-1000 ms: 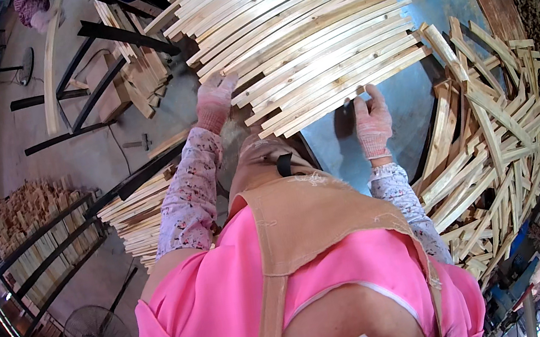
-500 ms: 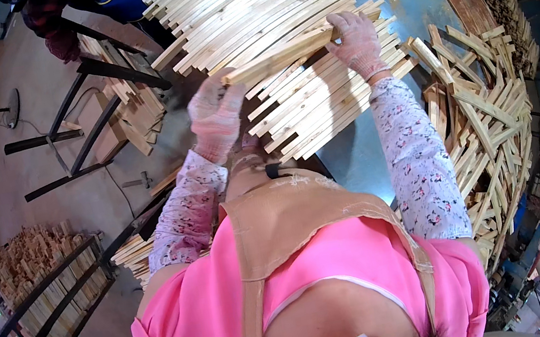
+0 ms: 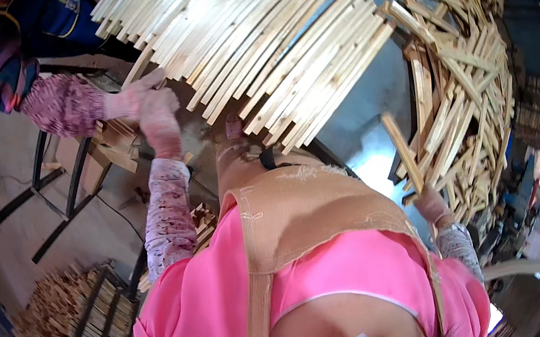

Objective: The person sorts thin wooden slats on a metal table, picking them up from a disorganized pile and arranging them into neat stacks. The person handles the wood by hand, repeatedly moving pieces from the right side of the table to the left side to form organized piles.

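My right hand [image 3: 431, 206], in a pale glove, grips the lower end of a wooden strip [image 3: 402, 153]. That strip tilts up beside a heap of loose wooden strips [image 3: 482, 72] on the right. My left hand [image 3: 159, 112], gloved and blurred, is by the left ends of a layer of light wooden strips [image 3: 245, 22] laid side by side. It meets or overlaps a co-worker's gloved hand [image 3: 120, 104], which reaches in from the upper left. Whether the two touch, and whether my left fingers hold anything, I cannot make out.
Under the strips is a blue-grey tabletop [image 3: 357, 132]. A black metal frame [image 3: 75, 176] with boards stands on the floor at left. At lower left a rack [image 3: 90, 334] holds many upright wood pieces. The co-worker's plaid sleeve [image 3: 1, 78] is at upper left.
Both hands held a strip over the layer; now they are apart. My right hand has swung down to the right with a strip, my left outward left. The co-worker's hand has come closer.
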The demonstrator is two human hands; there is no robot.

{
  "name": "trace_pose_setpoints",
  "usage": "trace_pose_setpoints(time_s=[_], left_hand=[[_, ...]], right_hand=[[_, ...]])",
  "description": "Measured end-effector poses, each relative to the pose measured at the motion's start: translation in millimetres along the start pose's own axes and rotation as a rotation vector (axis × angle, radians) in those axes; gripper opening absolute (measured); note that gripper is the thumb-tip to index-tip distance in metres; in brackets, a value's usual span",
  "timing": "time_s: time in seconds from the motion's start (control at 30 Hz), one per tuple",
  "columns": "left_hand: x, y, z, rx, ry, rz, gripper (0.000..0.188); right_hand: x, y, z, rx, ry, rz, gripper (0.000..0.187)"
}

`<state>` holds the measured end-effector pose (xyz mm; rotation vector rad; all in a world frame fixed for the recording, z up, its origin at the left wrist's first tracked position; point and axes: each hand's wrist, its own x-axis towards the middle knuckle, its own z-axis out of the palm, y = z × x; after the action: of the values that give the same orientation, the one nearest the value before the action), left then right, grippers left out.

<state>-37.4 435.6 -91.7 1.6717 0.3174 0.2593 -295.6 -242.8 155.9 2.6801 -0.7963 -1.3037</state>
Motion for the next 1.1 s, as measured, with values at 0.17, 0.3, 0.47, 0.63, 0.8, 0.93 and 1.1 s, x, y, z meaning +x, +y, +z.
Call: trace_pose_setpoints(time_s=[0.17,0.3,0.47,0.63,0.8,0.93,1.1], left_hand=[[-51,31,36,0.200,0.052,-0.299,0.038],[-42,-13,36,0.049,-0.030,-0.368,0.045],[-16,-23,32,0.060,-0.157,-0.372,0.054],[45,18,44,-0.225,-0.222,-0.824,0.074],[40,34,52,0.166,-0.622,-0.416,0.059],[-17,87,70,0.642,-0.823,-0.154,0.046],[-18,72,98,0.916,-0.886,0.296,0.053]], right_hand=[[-49,-51,-7,0.519,0.530,0.066,0.047],[-11,-98,75,0.154,0.041,0.233,0.061],[-14,-129,108,0.539,0.151,0.256,0.067],[36,-177,108,0.790,0.360,0.177,0.069],[76,-209,73,0.881,0.394,0.155,0.066],[110,-218,54,0.960,0.406,0.173,0.064],[141,-230,54,0.954,0.420,0.005,0.058]])
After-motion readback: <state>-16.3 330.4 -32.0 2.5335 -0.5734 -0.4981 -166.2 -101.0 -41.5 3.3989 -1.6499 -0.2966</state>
